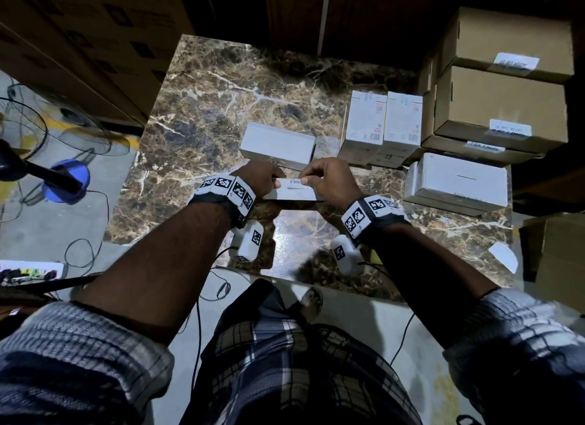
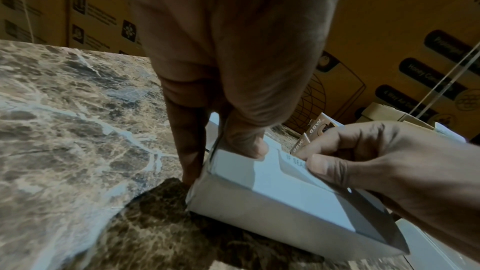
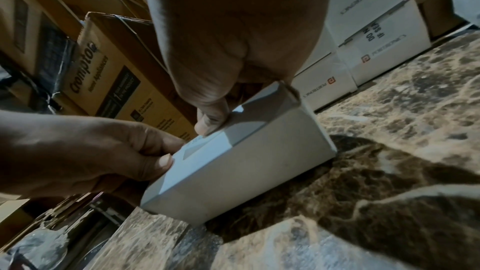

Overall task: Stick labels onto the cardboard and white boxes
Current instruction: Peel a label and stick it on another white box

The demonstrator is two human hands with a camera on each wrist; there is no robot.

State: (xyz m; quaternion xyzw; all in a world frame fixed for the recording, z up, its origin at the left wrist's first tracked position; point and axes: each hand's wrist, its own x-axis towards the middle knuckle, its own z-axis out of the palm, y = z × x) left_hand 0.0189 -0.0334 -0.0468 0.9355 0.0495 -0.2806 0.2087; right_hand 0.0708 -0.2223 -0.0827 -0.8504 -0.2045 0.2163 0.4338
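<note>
A white box [image 1: 296, 196] lies on the marble table [image 1: 205, 117] right in front of me. My left hand [image 1: 274, 180] grips its left end, thumb [image 2: 245, 145] on top and fingers down the far side. On the box's top lies a white label [image 2: 292, 161] printed "IF SEAL". My right hand [image 1: 306, 179] pinches the label's right part between thumb [image 2: 322, 166] and forefinger. In the right wrist view the thumb [image 3: 210, 120] sits on the top edge of the white box [image 3: 233, 169].
A second white box [image 1: 277, 144] lies just behind. Two upright white boxes [image 1: 381, 120] and a flat one [image 1: 459, 181] stand to the right. Labelled cardboard boxes [image 1: 503, 105] are stacked at the far right. A loose white slip [image 1: 503, 257] lies near the front right edge.
</note>
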